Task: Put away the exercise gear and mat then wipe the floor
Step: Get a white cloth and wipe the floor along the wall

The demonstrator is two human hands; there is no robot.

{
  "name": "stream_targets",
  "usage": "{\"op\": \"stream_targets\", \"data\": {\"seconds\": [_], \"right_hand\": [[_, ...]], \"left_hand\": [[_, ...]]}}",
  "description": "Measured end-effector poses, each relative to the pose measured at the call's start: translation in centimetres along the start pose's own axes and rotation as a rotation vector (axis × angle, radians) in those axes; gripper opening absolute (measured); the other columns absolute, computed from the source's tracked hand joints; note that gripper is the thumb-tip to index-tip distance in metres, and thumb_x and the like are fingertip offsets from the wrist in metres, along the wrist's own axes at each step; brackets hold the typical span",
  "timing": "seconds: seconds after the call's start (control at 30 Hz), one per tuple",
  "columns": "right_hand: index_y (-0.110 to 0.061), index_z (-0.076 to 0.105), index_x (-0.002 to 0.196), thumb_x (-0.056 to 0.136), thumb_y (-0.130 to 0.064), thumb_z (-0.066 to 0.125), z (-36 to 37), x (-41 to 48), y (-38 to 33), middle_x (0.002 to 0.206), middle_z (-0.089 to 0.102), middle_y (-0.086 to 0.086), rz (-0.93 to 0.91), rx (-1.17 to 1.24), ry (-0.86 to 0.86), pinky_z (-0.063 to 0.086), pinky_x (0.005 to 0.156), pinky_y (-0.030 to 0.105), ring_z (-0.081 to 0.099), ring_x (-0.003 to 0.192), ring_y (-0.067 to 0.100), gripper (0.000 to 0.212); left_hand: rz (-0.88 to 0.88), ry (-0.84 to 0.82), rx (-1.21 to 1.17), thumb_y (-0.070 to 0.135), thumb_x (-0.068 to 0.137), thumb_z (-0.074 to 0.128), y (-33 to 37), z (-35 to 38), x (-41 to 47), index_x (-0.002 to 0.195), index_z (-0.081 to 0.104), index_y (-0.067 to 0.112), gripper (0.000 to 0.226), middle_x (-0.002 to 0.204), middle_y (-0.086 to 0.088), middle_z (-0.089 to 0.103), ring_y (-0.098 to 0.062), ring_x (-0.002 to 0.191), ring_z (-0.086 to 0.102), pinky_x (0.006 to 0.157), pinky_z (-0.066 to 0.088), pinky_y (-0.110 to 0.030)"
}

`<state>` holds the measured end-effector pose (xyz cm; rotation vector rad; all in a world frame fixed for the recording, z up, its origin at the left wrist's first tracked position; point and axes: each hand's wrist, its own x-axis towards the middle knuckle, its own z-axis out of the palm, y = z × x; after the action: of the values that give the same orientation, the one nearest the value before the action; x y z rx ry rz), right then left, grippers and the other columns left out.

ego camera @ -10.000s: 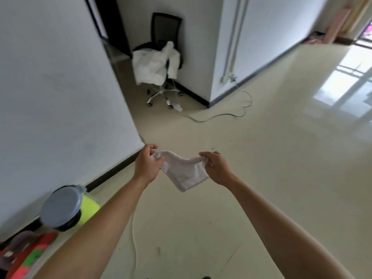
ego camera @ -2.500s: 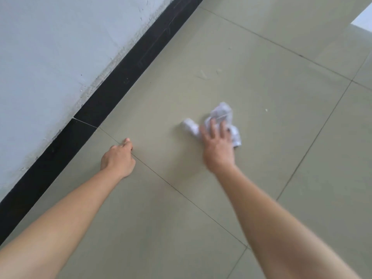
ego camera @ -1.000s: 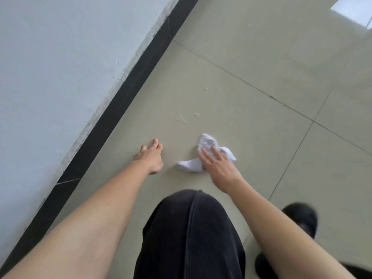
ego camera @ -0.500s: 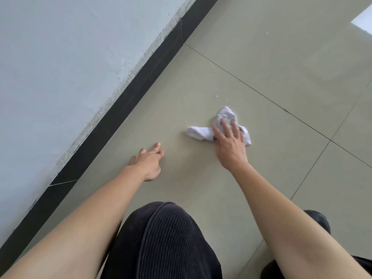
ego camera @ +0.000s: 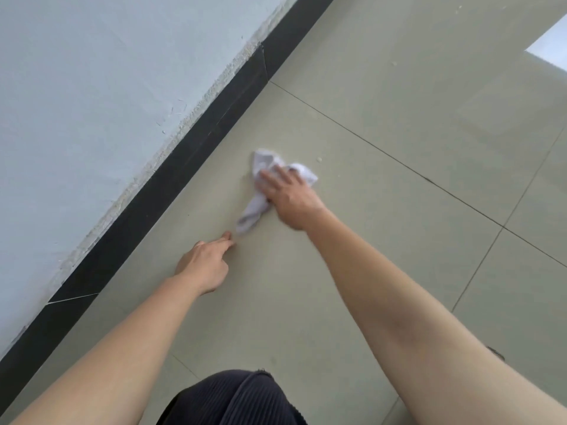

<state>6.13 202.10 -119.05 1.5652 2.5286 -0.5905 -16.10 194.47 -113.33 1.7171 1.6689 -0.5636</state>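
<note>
your white cloth [ego camera: 265,161] lies crumpled on the tiled floor [ego camera: 399,256], near the black baseboard [ego camera: 159,191], one twisted end trailing back toward you. your right hand [ego camera: 290,196] lies flat on top of it, fingers [ego camera: 271,179] straight and spread, pressing it down rather than grasping it. your left hand [ego camera: 204,266] is propped on the floor just short of the cloth's trailing end, its fingers released, holding nothing, the tips touching the tile. the pale wall [ego camera: 92,87] rises behind the baseboard on the left. your knee [ego camera: 233,400] in dark ribbed fabric shows at the bottom edge, between both bare forearms. a pale speck [ego camera: 319,160] lies on the floor just right of the cloth.
</note>
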Motion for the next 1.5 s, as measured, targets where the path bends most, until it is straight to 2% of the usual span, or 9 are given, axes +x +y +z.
{"op": "stream_targets", "data": {"seconds": [0.23, 0.57, 0.67, 0.8, 1.0, 1.13, 1.27, 1.37, 1.5], "right_hand": [[-0.029, 0.022, 0.155, 0.097, -0.019, 0.037, -0.5, -6.8, 8.9, 0.167, 0.008, 0.004, 0.504, 0.106, 0.067, 0.006, 0.119, 0.055, -0.004, 0.151, 0.039, 0.06], [-0.014, 0.05, 0.145, 0.092, -0.016, 0.047, 3.1, -6.8, 4.7, 0.154, 0.042, 0.013, -0.223, 0.045, 0.085, 0.024, 0.116, 0.06, 0.035, 0.142, 0.044, 0.053], [-0.009, 0.047, 0.144, 0.085, -0.021, 0.038, -0.8, -2.1, 10.8, 0.152, 0.038, 0.024, 0.215, 0.2, 0.24, 0.03, 0.109, 0.065, 0.035, 0.138, 0.048, 0.061], [-0.018, 0.019, 0.155, 0.09, -0.019, 0.04, -5.3, 4.0, 14.6, 0.164, 0.008, 0.018, 0.639, 0.358, 0.31, 0.003, 0.122, 0.05, 0.005, 0.151, 0.035, 0.068], [-0.01, 0.023, 0.156, 0.094, -0.023, 0.038, -3.5, 7.2, 7.6, 0.16, 0.025, 0.014, 0.147, 0.155, 0.175, 0.011, 0.118, 0.049, 0.017, 0.148, 0.035, 0.065], [-0.004, 0.049, 0.144, 0.089, -0.021, 0.039, 1.8, -0.5, 1.4, 0.146, 0.048, 0.021, -0.28, 0.168, 0.161, 0.02, 0.114, 0.053, 0.041, 0.137, 0.044, 0.058], [-0.015, 0.048, 0.147, 0.089, -0.022, 0.04, 3.5, -8.3, 2.5, 0.156, 0.04, 0.011, -0.458, 0.173, -0.031, 0.018, 0.121, 0.049, 0.031, 0.146, 0.032, 0.058], [-0.017, 0.045, 0.148, 0.092, -0.022, 0.035, 2.3, -8.9, 10.2, 0.154, 0.04, 0.017, -0.175, 0.167, 0.136, 0.026, 0.118, 0.053, 0.036, 0.142, 0.038, 0.058], [-0.021, 0.038, 0.15, 0.088, -0.011, 0.034, -2.5, -7.6, 21.1, 0.159, 0.024, 0.022, 0.661, 0.262, 0.396, 0.014, 0.12, 0.052, 0.02, 0.146, 0.045, 0.064]], "left_hand": [[-0.033, 0.244, 0.165, 0.009, 0.089, 0.042, 2.7, -0.9, 1.2, 0.131, 0.057, 0.025, 0.047, 0.137, 0.002, 0.056, -0.024, 0.124, 0.049, 0.097, 0.044, -0.036], [-0.194, 0.124, 0.15, 0.013, 0.091, 0.04, 5.0, -3.1, 4.1, 0.146, 0.034, 0.019, 0.055, 0.163, 0.005, 0.017, -0.028, 0.137, 0.036, 0.104, 0.039, -0.041], [-0.154, 0.129, 0.168, 0.01, 0.091, 0.039, 4.2, -3.0, 4.3, 0.152, 0.027, 0.023, 0.063, 0.164, 0.009, 0.013, -0.025, 0.142, 0.029, 0.109, 0.037, -0.039], [-0.116, 0.129, 0.087, 0.002, 0.087, 0.036, 2.5, -2.5, 4.8, 0.154, 0.025, 0.025, 0.071, 0.163, 0.011, 0.013, -0.022, 0.144, 0.023, 0.115, 0.03, -0.037], [-0.101, 0.167, -0.028, -0.005, 0.084, 0.035, 1.6, -2.2, 5.6, 0.152, 0.032, 0.026, 0.074, 0.162, 0.012, 0.018, -0.022, 0.142, 0.025, 0.117, 0.026, -0.037], [-0.122, 0.152, -0.046, -0.006, 0.086, 0.034, 1.8, -2.6, 5.2, 0.151, 0.034, 0.026, 0.072, 0.161, 0.014, 0.021, -0.022, 0.14, 0.027, 0.115, 0.03, -0.037], [-0.132, 0.155, -0.035, -0.005, 0.089, 0.032, 2.7, -2.9, 4.9, 0.152, 0.032, 0.026, 0.071, 0.161, 0.015, 0.019, -0.02, 0.141, 0.026, 0.113, 0.03, -0.034], [-0.144, 0.15, -0.026, -0.006, 0.088, 0.03, 2.7, -3.0, 4.8, 0.152, 0.03, 0.028, 0.073, 0.161, 0.017, 0.017, -0.019, 0.142, 0.023, 0.113, 0.03, -0.035], [-0.138, 0.137, -0.015, -0.006, 0.086, 0.03, 2.5, -2.7, 5.0, 0.153, 0.028, 0.027, 0.075, 0.162, 0.016, 0.015, -0.019, 0.143, 0.021, 0.115, 0.028, -0.036]]}}
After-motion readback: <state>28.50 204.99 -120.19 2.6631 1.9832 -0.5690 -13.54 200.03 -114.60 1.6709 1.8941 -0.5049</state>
